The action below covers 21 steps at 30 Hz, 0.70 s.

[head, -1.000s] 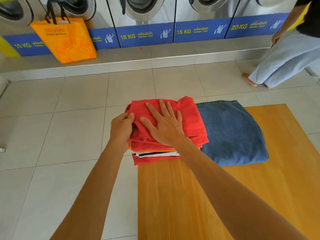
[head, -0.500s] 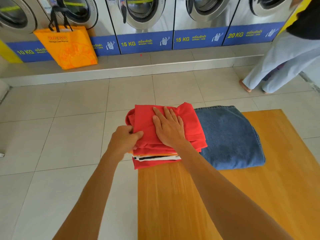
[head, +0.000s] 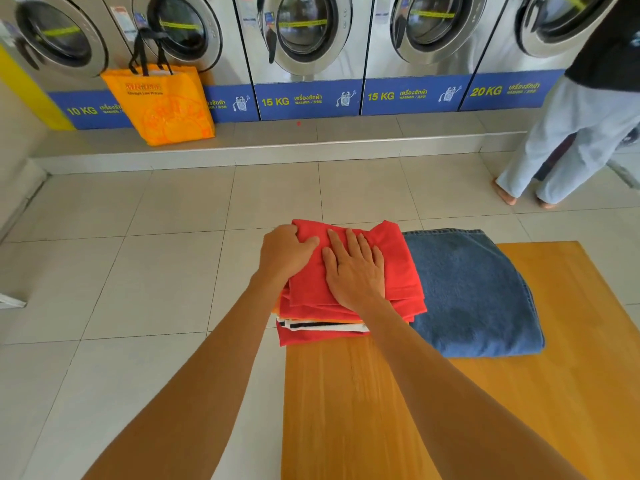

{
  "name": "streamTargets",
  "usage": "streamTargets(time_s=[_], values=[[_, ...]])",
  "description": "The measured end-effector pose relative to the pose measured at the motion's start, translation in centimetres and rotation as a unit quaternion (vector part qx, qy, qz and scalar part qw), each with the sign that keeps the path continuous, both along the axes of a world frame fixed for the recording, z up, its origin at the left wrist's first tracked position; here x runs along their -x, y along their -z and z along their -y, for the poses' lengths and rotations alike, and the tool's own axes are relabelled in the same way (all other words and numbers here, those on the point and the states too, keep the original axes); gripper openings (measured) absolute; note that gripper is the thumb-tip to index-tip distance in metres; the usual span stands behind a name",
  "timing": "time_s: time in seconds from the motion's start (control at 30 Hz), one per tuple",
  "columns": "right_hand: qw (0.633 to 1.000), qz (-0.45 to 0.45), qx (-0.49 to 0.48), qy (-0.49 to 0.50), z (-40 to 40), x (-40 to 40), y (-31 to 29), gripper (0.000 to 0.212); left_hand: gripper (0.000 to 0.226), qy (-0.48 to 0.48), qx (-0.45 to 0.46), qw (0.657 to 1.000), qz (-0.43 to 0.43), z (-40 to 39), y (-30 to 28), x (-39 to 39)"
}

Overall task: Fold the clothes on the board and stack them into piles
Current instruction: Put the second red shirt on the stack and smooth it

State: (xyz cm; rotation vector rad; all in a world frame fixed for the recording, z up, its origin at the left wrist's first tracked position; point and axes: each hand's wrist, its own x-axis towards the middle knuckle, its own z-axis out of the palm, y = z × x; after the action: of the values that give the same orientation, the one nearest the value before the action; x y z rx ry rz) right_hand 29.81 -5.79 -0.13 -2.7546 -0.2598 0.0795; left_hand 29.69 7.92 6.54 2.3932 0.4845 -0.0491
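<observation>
A pile of folded clothes [head: 325, 329] sits at the far left corner of the wooden board [head: 485, 410], with red, orange, white and dark layers showing at its near edge. On top lies a folded red garment [head: 398, 268]. My left hand [head: 284, 256] grips the red garment's far left corner, fingers curled around the edge. My right hand [head: 355, 271] lies flat on the middle of it, fingers spread. To the right, touching the pile, lies folded blue denim [head: 474, 296].
Washing machines [head: 304, 46] line the far wall on a raised step. An orange bag [head: 162, 105] hangs at the left machines. A person in light trousers [head: 575, 143] stands at the far right. Tiled floor [head: 138, 271] surrounds the board.
My left hand moved from the garment's near left side up to its far left corner. The right hand stayed flat on top. The view tilted upward, showing more of the machines.
</observation>
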Motion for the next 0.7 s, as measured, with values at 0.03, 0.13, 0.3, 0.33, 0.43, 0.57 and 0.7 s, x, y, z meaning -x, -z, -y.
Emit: streamTargets(time_s=[0.03,0.13,0.3,0.33,0.43,0.57,0.7], values=[[1.000,0.002,-0.001,0.001,-0.1,0.1,0.0,0.063,0.027,-0.006,0.016,1.000,0.022,0.1,0.1,-0.3],[1.000,0.008,-0.007,0.004,-0.1,0.3,0.0,0.063,0.018,-0.056,0.208,0.975,0.052,0.9,-0.3,-0.8],[0.999,0.009,-0.042,-0.003,0.6,0.1,0.1,0.064,0.017,-0.154,0.355,0.921,0.041,0.5,0.4,-0.9],[0.999,0.007,-0.045,-0.007,0.6,0.2,0.1,0.064,0.020,-0.179,0.374,0.909,0.041,0.2,0.7,-0.9],[0.999,0.012,-0.035,-0.023,0.5,0.5,0.0,0.064,0.024,-0.273,0.415,0.867,0.033,-0.7,2.2,-0.5],[0.999,0.031,0.004,0.016,1.0,1.3,0.2,0.073,0.026,-0.257,0.219,0.938,0.074,-1.0,2.5,0.4],[0.999,0.029,0.010,0.038,1.1,1.8,0.3,0.073,0.039,-0.153,0.093,0.977,0.112,-0.1,0.6,2.5]])
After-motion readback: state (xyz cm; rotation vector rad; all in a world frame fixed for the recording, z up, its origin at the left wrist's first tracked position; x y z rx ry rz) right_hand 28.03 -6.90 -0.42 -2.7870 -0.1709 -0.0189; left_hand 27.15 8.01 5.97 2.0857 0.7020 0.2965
